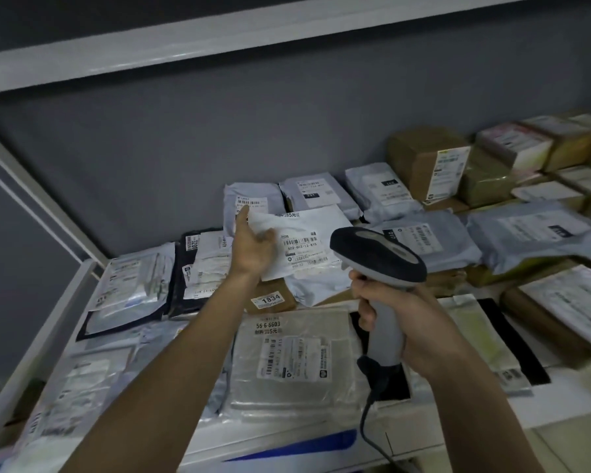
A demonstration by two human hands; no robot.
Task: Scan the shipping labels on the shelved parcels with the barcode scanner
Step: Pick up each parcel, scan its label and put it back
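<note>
**Label presented to a handheld scanner**

At frame centre, the left hand (pixel 253 247) is extended forward, its fingers pinching the edge of a white mailer (pixel 301 247) lifted off the shelf (pixel 82 278). The barcode scanner (pixel 379 268) is gripped by its handle in the right hand (pixel 400 319), head tilted toward the mailer's label, on which "502-602-12-815" is printed. Below, a clear bag (pixel 297 363) is marked "56-6-6603" and a brown parcel (pixel 273 298) "1834". Cardboard boxes (pixel 427 162) are stacked at upper right.

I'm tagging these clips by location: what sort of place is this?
Probably a parcel pickup station or courier depot: a shelf packed with labelled mailer bags and cardboard boxes, and a barcode scanner gripped in the right hand.
</note>
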